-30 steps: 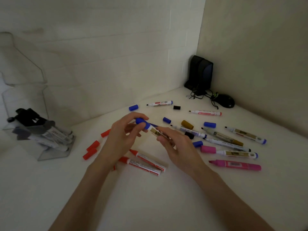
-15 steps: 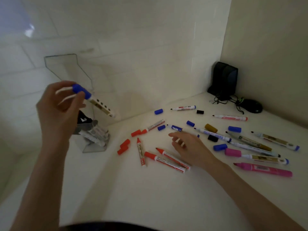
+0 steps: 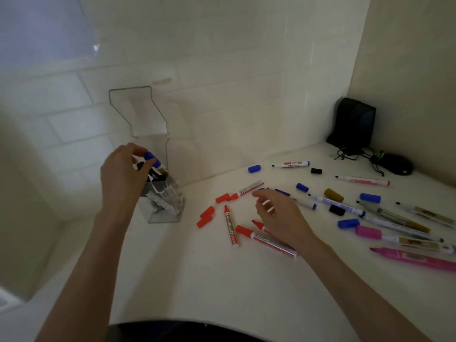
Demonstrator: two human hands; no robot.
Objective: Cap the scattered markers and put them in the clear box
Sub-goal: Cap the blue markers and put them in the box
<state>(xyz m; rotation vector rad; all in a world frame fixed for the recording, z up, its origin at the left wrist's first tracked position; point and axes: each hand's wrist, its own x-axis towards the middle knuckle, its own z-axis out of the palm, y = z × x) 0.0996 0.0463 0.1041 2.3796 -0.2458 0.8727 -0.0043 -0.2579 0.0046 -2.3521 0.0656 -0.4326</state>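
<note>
Head view: the left hand (image 3: 123, 176) is raised over the clear box (image 3: 170, 213), its grip pinched with thumb and fingertips on the blue-capped marker (image 3: 151, 157). The cap shows just past the fingertips, and the barrel points down into the box's open top among the capped markers standing inside. Whether its lower end touches anything in there cannot be told. The box stands on the counter (image 3: 197, 280) directly below this grip, with its clear lid (image 3: 138, 112) tipped up behind it against the tiled wall. Well to the right of that grip, the right hand (image 3: 281, 215) hovers low over the counter, its grip released, fingers loosely curled and holding nothing. Two uncapped red markers (image 3: 266, 240) lie partly under its palm. A third red marker (image 3: 230, 225) lies just to its left, and loose red caps (image 3: 206, 217) lie between that marker and the box. Farther right of the released grip, blue caps (image 3: 370, 197) and uncapped blue, gold and pink markers (image 3: 419, 260) are scattered across the counter. A black speaker (image 3: 352, 122) and a mouse (image 3: 397, 166) sit in the far corner.
</note>
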